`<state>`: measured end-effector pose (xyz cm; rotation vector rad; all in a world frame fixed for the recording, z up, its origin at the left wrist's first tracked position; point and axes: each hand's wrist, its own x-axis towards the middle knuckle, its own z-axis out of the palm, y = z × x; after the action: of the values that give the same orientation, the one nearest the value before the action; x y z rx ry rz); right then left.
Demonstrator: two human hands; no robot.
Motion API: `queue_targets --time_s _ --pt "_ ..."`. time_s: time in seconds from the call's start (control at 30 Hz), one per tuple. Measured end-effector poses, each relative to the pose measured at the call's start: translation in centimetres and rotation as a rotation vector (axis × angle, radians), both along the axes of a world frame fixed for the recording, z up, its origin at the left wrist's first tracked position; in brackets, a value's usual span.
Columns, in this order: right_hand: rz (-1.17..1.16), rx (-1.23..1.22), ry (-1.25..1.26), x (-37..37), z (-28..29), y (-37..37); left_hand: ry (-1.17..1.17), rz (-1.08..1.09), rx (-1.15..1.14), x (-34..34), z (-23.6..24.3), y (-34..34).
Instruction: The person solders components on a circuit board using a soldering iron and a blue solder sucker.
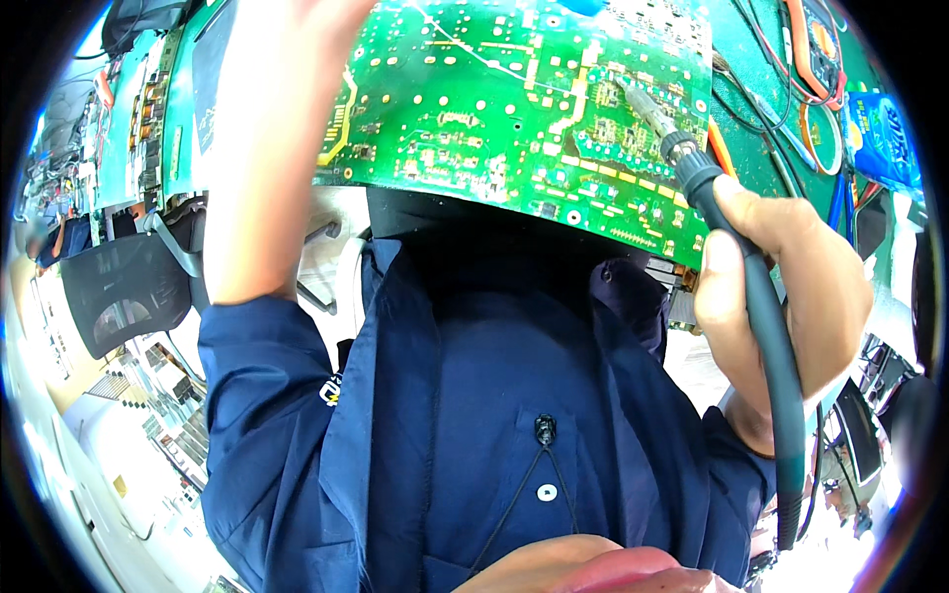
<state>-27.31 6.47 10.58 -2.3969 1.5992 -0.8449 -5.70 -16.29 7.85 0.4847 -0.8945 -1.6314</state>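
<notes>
A dark blue shirt (474, 415) is filling most of the lower view, its buttoned front running up the middle and its sleeves spreading to both sides. Above it a large green circuit board (524, 109) is being held up close to the camera, tilted, with its solder side facing the viewer and its lower edge hanging just over the collar. The left hand (326, 15) is reaching up along the board's left edge — the forearm is rising from the rolled sleeve, but the fingers are cut off at the top of the view, so whether they are gripping the board cannot be told. The right hand (781, 287) is closing firmly around the dark handle of a soldering iron (727, 237), thumb lying along it, the black cord trailing down past the wrist. The iron's metal tip is touching the right part of the board. Behind, a green bench (761, 119) is carrying cables and an orange meter (820, 40) — well apart from the hands.
</notes>
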Motion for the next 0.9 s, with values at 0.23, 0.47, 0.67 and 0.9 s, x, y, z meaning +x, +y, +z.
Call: queue_targets --time_s 0.23,0.47,0.67,0.9 --pt "0.119 -0.001 0.023 -0.5 -0.1 -0.5 0.196 -0.179 -0.027 12.9 -2.0 5.8" --pt "0.214 -0.03 0.029 -0.8 -0.5 -1.3 -0.035 0.33 -0.042 18.3 -5.1 8.8" --pt "0.156 0.034 0.075 -0.7 -0.1 -0.7 -0.025 0.377 -0.043 20.3 -5.9 8.3" --pt "0.191 0.05 0.029 -1.0 -0.5 -1.1 -0.081 0.491 -0.027 21.6 -6.6 7.2"
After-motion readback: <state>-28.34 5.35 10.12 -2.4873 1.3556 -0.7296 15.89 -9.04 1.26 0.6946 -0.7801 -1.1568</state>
